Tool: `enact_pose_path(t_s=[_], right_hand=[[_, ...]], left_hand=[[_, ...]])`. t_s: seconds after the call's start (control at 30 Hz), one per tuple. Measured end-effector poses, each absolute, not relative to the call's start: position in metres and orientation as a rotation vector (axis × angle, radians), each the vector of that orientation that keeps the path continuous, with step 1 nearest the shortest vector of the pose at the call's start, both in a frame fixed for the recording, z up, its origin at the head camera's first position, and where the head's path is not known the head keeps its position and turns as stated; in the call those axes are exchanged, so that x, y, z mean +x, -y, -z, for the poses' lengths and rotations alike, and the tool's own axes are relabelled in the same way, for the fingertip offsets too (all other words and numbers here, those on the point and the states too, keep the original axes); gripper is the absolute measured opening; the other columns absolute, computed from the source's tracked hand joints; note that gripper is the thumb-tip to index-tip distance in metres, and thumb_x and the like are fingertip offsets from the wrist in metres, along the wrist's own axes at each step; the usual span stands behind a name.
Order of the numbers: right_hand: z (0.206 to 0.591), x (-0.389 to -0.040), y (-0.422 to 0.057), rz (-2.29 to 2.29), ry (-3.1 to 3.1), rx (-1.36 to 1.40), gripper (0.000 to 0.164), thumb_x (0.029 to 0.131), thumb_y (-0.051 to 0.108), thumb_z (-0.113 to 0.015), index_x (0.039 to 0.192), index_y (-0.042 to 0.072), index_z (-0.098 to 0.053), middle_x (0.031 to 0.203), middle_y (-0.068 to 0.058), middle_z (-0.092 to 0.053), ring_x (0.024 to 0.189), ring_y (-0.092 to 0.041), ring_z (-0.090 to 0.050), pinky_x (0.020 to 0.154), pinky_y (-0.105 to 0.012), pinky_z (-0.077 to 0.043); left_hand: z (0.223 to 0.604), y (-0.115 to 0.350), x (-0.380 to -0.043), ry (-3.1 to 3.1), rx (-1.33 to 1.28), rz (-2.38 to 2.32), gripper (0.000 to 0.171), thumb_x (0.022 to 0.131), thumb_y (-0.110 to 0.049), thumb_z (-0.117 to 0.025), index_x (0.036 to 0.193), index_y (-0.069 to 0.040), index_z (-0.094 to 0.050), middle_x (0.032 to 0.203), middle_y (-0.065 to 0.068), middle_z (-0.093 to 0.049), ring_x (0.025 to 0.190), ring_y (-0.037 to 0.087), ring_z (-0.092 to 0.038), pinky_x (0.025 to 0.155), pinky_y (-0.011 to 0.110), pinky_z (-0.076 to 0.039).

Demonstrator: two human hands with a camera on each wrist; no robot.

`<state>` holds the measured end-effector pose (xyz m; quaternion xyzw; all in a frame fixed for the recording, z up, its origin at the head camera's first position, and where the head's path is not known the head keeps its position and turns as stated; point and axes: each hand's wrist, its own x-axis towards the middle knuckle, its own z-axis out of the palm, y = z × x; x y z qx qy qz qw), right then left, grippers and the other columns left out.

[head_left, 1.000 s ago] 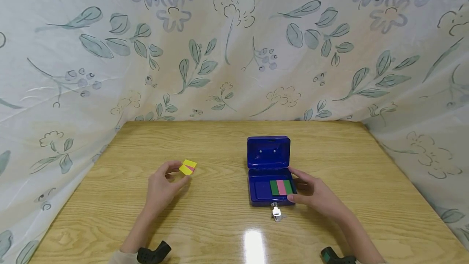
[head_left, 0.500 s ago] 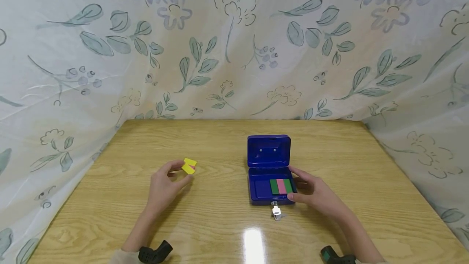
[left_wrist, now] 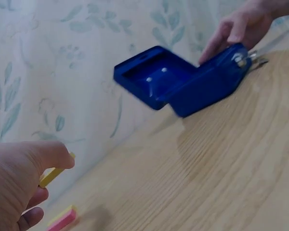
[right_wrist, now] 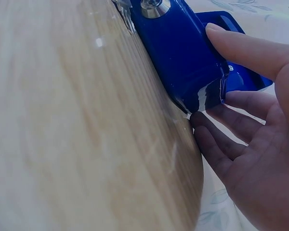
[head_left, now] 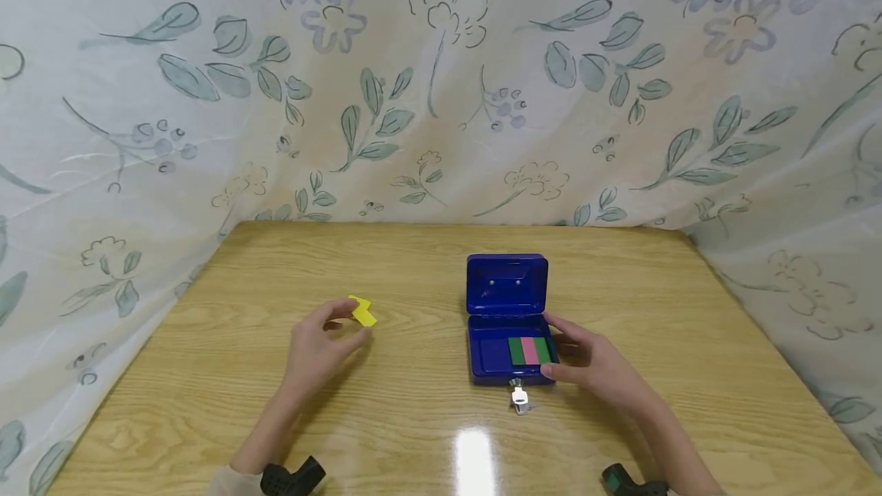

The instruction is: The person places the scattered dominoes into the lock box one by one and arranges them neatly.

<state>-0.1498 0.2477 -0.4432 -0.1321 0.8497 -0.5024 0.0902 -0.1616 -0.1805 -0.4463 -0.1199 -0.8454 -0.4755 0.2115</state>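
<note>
Yellow block (head_left: 365, 317), between left fingers (head_left: 338, 308), above table (head_left: 413, 404)

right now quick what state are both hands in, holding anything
Left hand: closed, pinching a yellow block.
Right hand: holding the blue box by its right side.

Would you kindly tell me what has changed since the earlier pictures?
The left hand and the yellow block it holds moved slightly toward the box; the pink block on the table is now hidden in the head view. The right hand stays on the open box, whose three blocks lie as before.
</note>
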Motion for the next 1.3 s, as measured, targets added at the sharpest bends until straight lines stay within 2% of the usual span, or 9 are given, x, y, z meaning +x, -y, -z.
enact_pose_path(t_s=[0.27,0.5,0.77,1.13,1.3], right_hand=[[0.444,-0.15,-0.247,1.493,-2.529,-0.38,0.079,0.085,0.031,-0.079,0.152,0.02,-0.039,0.147,-0.017,-0.043,0.128,-0.039,-0.046,0.103,-0.059,-0.036],[0.443,-0.149,-0.247,1.498,-2.522,-0.382,0.079,0.084,0.032,-0.079,0.152,0.02,-0.039,0.147,-0.017,-0.043,0.128,-0.039,-0.046,0.103,-0.059,-0.036],[0.444,-0.15,-0.247,1.501,-2.521,-0.385,0.079,0.084,0.032,-0.079,0.152,0.02,-0.039,0.147,-0.017,-0.043,0.128,-0.039,-0.046,0.104,-0.058,-0.036],[0.442,-0.15,-0.248,1.498,-2.522,-0.378,0.08,0.084,0.033,-0.08,0.152,0.02,-0.039,0.148,-0.017,-0.042,0.128,-0.039,-0.046,0.104,-0.058,-0.035],[0.443,-0.15,-0.248,1.487,-2.529,-0.374,0.081,0.083,0.034,-0.08,0.152,0.021,-0.04,0.148,-0.016,-0.042,0.128,-0.038,-0.046,0.104,-0.058,-0.035]], left_hand=[[0.436,0.173,-0.155,2.359,-0.472,1.288,0.043,0.074,-0.008,-0.087,0.112,-0.005,-0.069,0.106,0.001,-0.07,0.095,0.025,-0.064,0.08,0.043,-0.053],[0.432,0.175,-0.152,2.414,-0.562,1.212,0.044,0.075,-0.01,-0.087,0.115,-0.008,-0.069,0.109,-0.002,-0.069,0.098,0.023,-0.064,0.082,0.041,-0.052],[0.419,0.165,-0.154,2.454,-0.711,1.153,0.045,0.075,-0.017,-0.087,0.117,-0.014,-0.07,0.113,-0.007,-0.068,0.096,0.027,-0.063,0.083,0.049,-0.051],[0.41,0.14,-0.163,2.417,-0.906,1.157,0.043,0.078,-0.017,-0.085,0.118,-0.009,-0.068,0.115,-0.005,-0.067,0.102,0.018,-0.062,0.085,0.035,-0.051],[0.411,0.127,-0.163,2.405,-0.959,1.174,0.044,0.079,-0.016,-0.085,0.118,-0.008,-0.067,0.115,-0.003,-0.066,0.104,0.014,-0.06,0.086,0.034,-0.052]])
